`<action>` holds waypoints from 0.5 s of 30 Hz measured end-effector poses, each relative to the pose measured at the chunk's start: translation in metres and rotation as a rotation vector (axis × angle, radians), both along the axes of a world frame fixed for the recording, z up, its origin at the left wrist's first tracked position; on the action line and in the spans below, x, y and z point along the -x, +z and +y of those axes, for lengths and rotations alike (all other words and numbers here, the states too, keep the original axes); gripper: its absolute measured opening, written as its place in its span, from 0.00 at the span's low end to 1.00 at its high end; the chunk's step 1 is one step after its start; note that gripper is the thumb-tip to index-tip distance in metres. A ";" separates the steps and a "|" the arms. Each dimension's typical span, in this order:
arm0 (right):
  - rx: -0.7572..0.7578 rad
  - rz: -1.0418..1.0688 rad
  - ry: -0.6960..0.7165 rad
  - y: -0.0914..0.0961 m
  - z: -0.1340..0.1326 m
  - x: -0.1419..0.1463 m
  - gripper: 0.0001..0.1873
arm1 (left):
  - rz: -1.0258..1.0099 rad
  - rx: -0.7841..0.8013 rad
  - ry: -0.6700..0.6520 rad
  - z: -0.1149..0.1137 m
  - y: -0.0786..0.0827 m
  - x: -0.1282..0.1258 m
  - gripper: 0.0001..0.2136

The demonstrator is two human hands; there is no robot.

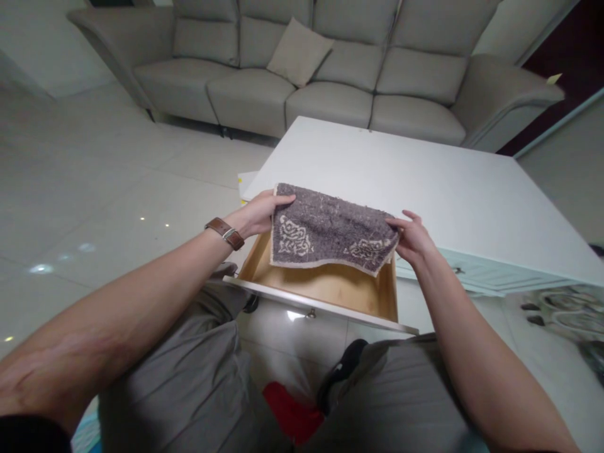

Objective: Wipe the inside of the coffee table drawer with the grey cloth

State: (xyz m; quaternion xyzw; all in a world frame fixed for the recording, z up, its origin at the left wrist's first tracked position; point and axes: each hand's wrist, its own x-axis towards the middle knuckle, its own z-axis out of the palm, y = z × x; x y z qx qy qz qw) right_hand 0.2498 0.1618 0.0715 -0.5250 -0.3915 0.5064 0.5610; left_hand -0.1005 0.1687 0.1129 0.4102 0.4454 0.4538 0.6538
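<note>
A grey-purple towel (pixel 330 226) with pale scroll patterns and a light hem is stretched between my hands, apparently folded. My left hand (pixel 264 211) pinches its left edge, thumb on top. At the right edge, my right hand (pixel 413 238) grips the towel with one or more fingers raised. Below the towel, a wooden drawer (pixel 325 290) is pulled out of the white coffee table (pixel 401 170); its visible floor is bare wood. The towel hides the back part of the drawer.
Beyond the table stands a long grey sofa (pixel 255 88) with a beige cushion (pixel 300 51). A second drawer front (pixel 500 274) is to the right. On the tiled floor between my feet lies a red item (pixel 293 412). Shoes (pixel 573 308) sit at the far right.
</note>
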 end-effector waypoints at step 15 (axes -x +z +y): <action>-0.259 -0.957 0.126 0.012 -0.004 -0.024 0.09 | 0.927 -0.572 -0.119 0.008 -0.006 0.020 0.09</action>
